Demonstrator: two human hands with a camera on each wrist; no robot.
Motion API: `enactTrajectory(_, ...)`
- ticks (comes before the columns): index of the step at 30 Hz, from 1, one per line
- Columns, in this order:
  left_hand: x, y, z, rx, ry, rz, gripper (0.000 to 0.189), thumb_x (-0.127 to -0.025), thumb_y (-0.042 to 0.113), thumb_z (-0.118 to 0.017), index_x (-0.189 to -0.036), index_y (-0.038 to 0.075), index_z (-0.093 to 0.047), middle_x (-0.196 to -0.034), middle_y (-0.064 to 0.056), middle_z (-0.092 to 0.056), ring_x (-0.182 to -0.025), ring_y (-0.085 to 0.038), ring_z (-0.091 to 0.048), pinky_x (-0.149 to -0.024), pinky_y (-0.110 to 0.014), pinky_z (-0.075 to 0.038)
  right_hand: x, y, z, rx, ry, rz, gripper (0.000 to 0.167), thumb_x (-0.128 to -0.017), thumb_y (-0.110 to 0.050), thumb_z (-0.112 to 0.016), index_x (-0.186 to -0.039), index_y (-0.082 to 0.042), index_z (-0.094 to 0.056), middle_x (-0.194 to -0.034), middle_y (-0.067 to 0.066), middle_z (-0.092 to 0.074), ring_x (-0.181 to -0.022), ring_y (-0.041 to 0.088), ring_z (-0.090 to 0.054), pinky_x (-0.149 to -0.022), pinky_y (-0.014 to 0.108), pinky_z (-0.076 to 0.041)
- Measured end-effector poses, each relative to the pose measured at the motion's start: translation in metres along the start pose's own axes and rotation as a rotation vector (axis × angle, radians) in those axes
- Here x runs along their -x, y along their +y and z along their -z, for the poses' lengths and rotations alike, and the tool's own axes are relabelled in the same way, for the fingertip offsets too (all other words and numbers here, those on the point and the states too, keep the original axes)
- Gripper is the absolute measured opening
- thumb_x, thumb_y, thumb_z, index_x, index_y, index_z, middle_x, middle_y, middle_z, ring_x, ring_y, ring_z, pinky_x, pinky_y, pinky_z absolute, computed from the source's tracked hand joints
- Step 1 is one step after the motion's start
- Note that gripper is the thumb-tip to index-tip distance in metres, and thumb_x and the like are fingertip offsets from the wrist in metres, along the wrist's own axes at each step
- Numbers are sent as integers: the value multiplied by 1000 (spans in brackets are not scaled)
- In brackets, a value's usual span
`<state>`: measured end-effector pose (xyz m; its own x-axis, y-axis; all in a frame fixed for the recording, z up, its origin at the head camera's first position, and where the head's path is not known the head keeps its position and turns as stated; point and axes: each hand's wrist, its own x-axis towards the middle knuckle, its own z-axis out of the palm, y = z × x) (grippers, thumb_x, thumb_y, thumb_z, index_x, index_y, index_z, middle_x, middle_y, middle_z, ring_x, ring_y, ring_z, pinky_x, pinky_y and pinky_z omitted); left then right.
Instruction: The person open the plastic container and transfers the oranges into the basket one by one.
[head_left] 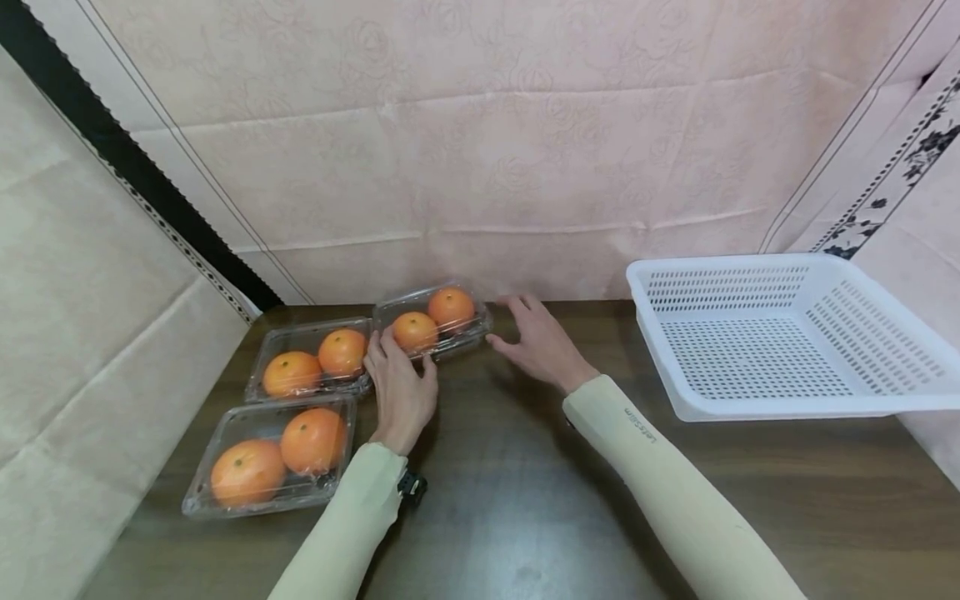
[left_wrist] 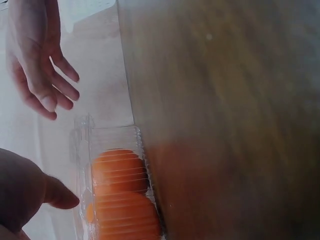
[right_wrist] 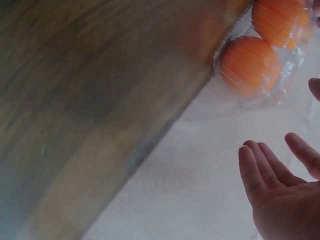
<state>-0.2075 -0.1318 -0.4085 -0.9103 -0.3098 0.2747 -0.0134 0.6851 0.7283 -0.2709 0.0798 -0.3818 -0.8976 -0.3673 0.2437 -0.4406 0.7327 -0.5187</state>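
A clear plastic box with two oranges point(head_left: 451, 309) sits at the table's far edge, slightly turned. My left hand point(head_left: 403, 387) is at the box's left and near side, fingers loosely spread over its left corner. In the left wrist view the left thumb point(left_wrist: 61, 194) points straight toward the box's lid edge point(left_wrist: 86, 150). My right hand point(head_left: 542, 343) hovers just beyond the box's right end, thumb and fingers apart and holding nothing. The right wrist view shows the right hand point(right_wrist: 282, 200) with straight fingers, apart from the wrapped oranges point(right_wrist: 250, 65).
Two more clear boxes with two oranges each, a middle one point(head_left: 258, 387) and a nearer one point(head_left: 197, 492), lie left of my left hand. A white perforated basket point(head_left: 652, 350) stands at the right on the dark wooden table point(head_left: 510, 500). Pale patterned cloth point(head_left: 525, 167) hangs behind.
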Motion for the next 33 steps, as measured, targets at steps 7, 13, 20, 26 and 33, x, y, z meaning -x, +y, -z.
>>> enactTrajectory(7, -2, 2, 1, -36, 52, 10, 58, -100, 13, -62, -149, -3, -34, -158, -29, -29, -139, -41, -33, -117, -57, -43, -15, 0, -16, -35, -35, -19, 65, -97, -31, -70, -153, -11, -42, -155, 15, -44, -143, 33, -46, -122, 51, -41)
enactTrajectory(13, -4, 2, 2, -36, 64, 23, 54, -101, 12, -62, -146, -6, -39, -145, -28, -42, -127, -41, -41, -110, -56, -47, -20, 5, -26, -39, -40, -11, 59, -99, -25, -68, -152, -12, -46, -155, 12, -46, -143, 30, -47, -122, 47, -41)
enactTrajectory(20, -5, 6, 8, -23, 40, 53, 57, -99, 12, -66, -146, -6, -40, -144, -28, -45, -129, -42, -43, -112, -56, -45, -23, 6, -30, -105, -18, -1, 53, -98, -17, -69, -147, -10, -51, -148, 12, -52, -130, 29, -57, -113, 45, -51)
enactTrajectory(26, -5, 7, 11, -2, 31, 52, 59, -95, 12, -72, -143, -7, -43, -138, -28, -50, -130, -42, -48, -116, -58, -42, -23, 6, -29, -146, -28, 3, 52, -97, -14, -70, -145, -6, -52, -142, 14, -56, -128, 30, -61, -110, 44, -54)
enactTrajectory(33, -5, 8, 13, -2, 31, 56, 58, -93, 11, -75, -140, -7, -47, -132, -27, -52, -123, -40, -53, -111, -56, -49, -22, 6, -27, -165, -38, -17, 52, -97, -14, -71, -145, -6, -52, -143, 14, -56, -128, 29, -61, -111, 44, -54)
